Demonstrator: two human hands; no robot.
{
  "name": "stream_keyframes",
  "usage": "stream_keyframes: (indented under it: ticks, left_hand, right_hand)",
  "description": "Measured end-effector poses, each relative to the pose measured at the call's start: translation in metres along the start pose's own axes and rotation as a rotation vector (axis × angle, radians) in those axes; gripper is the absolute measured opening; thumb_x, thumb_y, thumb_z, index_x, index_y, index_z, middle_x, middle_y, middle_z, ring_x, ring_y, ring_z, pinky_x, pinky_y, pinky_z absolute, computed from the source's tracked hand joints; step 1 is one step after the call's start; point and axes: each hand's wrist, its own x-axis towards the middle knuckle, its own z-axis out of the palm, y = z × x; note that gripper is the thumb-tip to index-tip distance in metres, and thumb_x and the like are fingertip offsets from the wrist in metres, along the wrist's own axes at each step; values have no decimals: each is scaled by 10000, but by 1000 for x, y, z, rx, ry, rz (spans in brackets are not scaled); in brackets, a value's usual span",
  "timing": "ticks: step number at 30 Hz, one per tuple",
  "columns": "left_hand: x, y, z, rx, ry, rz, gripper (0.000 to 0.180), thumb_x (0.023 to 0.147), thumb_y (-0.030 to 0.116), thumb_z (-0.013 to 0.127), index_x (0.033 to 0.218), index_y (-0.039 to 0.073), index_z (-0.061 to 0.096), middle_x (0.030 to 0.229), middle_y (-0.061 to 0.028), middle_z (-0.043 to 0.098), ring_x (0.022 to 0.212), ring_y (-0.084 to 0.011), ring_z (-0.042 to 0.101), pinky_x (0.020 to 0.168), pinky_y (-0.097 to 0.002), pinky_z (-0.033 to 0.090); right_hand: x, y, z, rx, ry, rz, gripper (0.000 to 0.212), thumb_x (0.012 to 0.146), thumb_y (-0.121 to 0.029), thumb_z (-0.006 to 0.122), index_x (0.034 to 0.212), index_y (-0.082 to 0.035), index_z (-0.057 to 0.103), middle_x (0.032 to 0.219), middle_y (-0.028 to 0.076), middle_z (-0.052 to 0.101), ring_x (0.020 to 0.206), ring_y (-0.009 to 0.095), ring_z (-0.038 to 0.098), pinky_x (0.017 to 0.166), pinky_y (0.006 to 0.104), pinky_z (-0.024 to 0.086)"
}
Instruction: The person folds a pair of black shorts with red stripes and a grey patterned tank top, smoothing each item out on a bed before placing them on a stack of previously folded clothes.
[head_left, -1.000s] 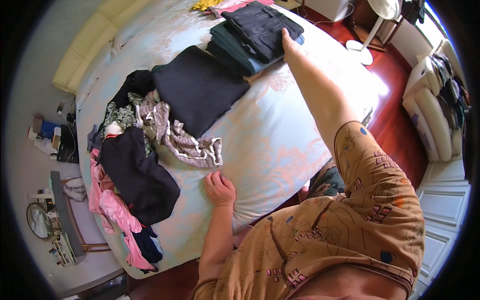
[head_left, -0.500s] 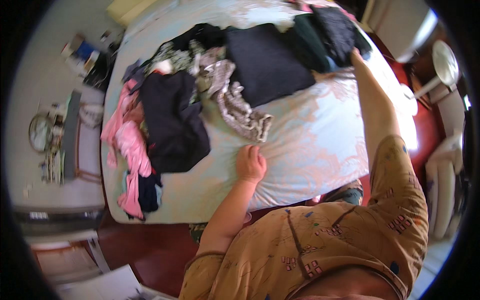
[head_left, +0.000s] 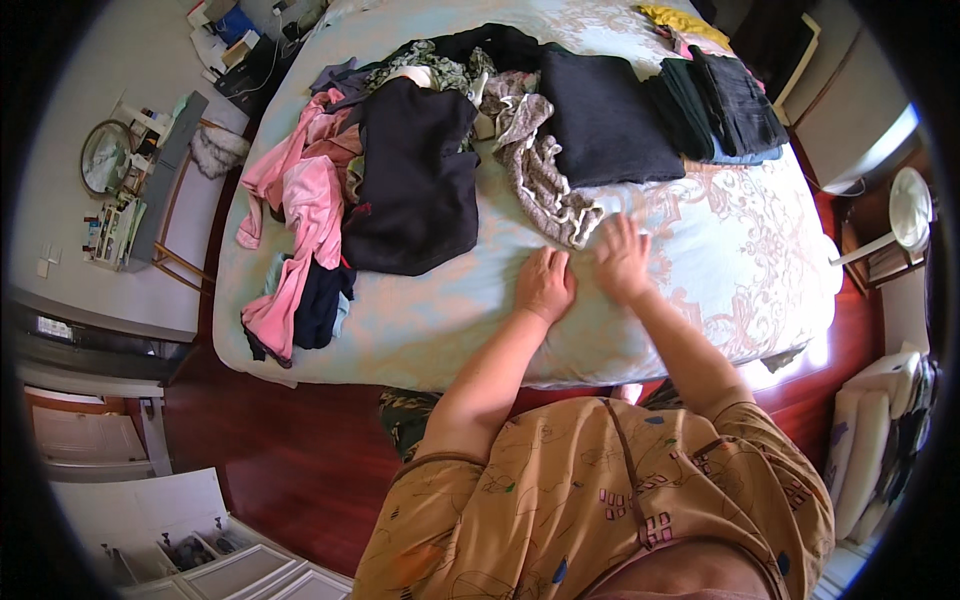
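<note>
Bed (head_left: 740,270), noted from where I stand in the room: a person (head_left: 560,470) is at its near edge, both arms reaching over the surface. Left hand (head_left: 547,284) rests just in from the near edge — fingers bent and close together; whether they pinch the covering I cannot tell. Right hand (head_left: 623,262) is just beside it, on the side of the right edge, slightly blurred, fingers apart; contact with the surface cannot be judged. Patterned garment (head_left: 533,160), brownish with pale trim, lies crumpled, trailing toward the near edge, its loose end just beyond both hands. Black garment (head_left: 415,190) left of it, spread out, bordering pink clothes (head_left: 312,205) that run toward the near left corner. Dark folded garment (head_left: 610,125) flat at its right. Stack of folded clothes (head_left: 735,105) near the right edge — yellow cloth (head_left: 685,22) farther off, toward the far edge.
</note>
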Motion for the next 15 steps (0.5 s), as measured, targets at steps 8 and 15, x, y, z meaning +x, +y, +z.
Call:
stream_keyframes:
  ticks: [8, 15]
  left_hand:
    - [-3, -41, -60, 291, 135, 2, 468, 719, 158, 707, 1152, 60, 559, 1221, -150, 501, 1190, -382, 465, 974, -532, 388]
    - [4, -173, -150, 207, 186, -543, 278, 846, 132, 616, 1108, 42, 641, 1024, -227, 672, 965, -428, 619, 858, -452, 487]
  right_hand:
    - [-42, -30, -17, 55, 151, -243, 577, 868, -229, 534, 1390, -3, 439, 1481, 175, 404, 1415, 325, 317, 1164, 539, 186]
    - [-38, -40, -16, 83, 246, -286, 518, 820, -178, 550, 1311, -20, 500, 1419, 159, 465, 1374, 304, 374, 1143, 516, 234]
